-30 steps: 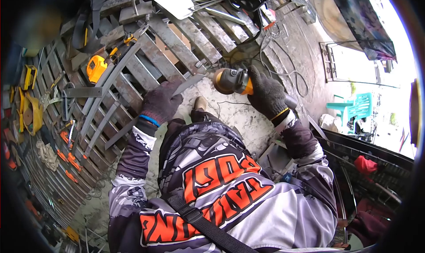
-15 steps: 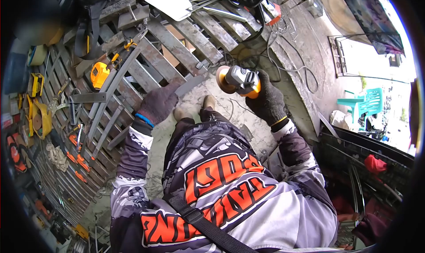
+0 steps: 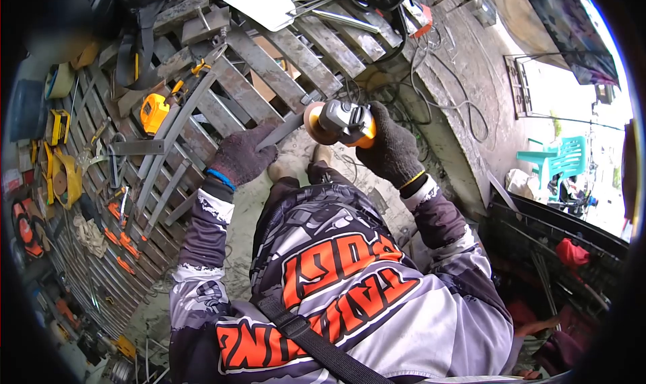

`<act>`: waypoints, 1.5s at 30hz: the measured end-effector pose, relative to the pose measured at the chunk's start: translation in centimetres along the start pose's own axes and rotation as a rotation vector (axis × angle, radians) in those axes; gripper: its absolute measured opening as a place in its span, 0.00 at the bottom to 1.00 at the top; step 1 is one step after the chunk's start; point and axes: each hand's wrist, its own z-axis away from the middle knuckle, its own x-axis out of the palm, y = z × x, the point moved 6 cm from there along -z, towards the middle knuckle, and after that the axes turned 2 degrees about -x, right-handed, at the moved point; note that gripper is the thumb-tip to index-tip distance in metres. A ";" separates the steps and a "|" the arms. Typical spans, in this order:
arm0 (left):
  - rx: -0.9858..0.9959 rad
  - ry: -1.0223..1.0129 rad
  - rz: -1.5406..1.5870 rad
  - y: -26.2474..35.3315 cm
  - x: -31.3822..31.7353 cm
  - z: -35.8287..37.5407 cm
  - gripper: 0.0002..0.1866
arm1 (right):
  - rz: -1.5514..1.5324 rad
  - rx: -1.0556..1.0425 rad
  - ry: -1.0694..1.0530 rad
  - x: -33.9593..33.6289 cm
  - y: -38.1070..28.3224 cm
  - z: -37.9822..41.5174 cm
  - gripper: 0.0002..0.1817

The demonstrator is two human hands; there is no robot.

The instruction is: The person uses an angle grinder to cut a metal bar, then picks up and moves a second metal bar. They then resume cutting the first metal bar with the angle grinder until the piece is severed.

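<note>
Gloved in dark knit, my right hand (image 3: 388,145) is wrapped round the body of a yellow and grey angle grinder (image 3: 348,123). The grinder's round brown disc (image 3: 314,122) faces left, right at the end of a flat metal bar (image 3: 282,131). My left hand (image 3: 243,157), in a dark glove with a blue cuff, grips the other end of this bar at the edge of the slatted metal table (image 3: 250,66). My left fingers are partly hidden behind the glove's back.
A yellow tape measure (image 3: 154,113) and a metal square (image 3: 136,147) lie on the slats. Orange-handled clamps (image 3: 125,243) are further left. Loose cables (image 3: 441,95) trail over the floor at the right. A green plastic chair (image 3: 557,158) stands outside.
My right hand has brought the grinder left, so its disc now meets the bar's end. The bar in my left hand has tilted slightly; the left hand has barely moved.
</note>
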 end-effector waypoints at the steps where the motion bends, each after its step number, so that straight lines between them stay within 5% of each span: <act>1: 0.022 0.007 -0.012 0.1 0.0 0.0 0.28 | 0.010 0.005 -0.018 0.1 0.1 -0.1 0.46; 10: 0.169 0.086 0.034 0.2 -1.1 -0.4 0.24 | -0.023 0.123 -0.188 0.2 2.5 1.8 0.45; 18: -0.086 -0.037 0.266 -0.2 -1.2 -0.7 0.20 | -0.425 0.187 0.017 1.4 2.6 1.4 0.46; 21: -0.031 0.002 0.247 -0.1 -1.2 -1.6 0.19 | -0.861 0.232 0.022 3.7 2.8 0.5 0.47; 29: -0.003 0.046 0.267 3.4 -2.9 -2.4 0.18 | -0.777 0.277 0.021 5.5 3.3 -0.3 0.46; 32: -0.012 -0.095 0.362 3.1 -3.1 -2.4 0.20 | -0.599 0.296 0.143 4.1 3.0 -0.2 0.46; 36: 0.020 -0.017 0.433 1.8 -3.1 -2.2 0.19 | -0.461 0.181 0.303 1.6 1.8 0.2 0.46; 38: -0.138 -0.115 0.571 1.9 -3.1 -1.9 0.19 | -0.321 0.159 0.342 1.1 1.8 0.4 0.46; 45: -0.172 -0.304 0.741 1.3 0.0 -0.9 0.21 | -0.281 0.149 0.211 0.5 1.7 0.8 0.47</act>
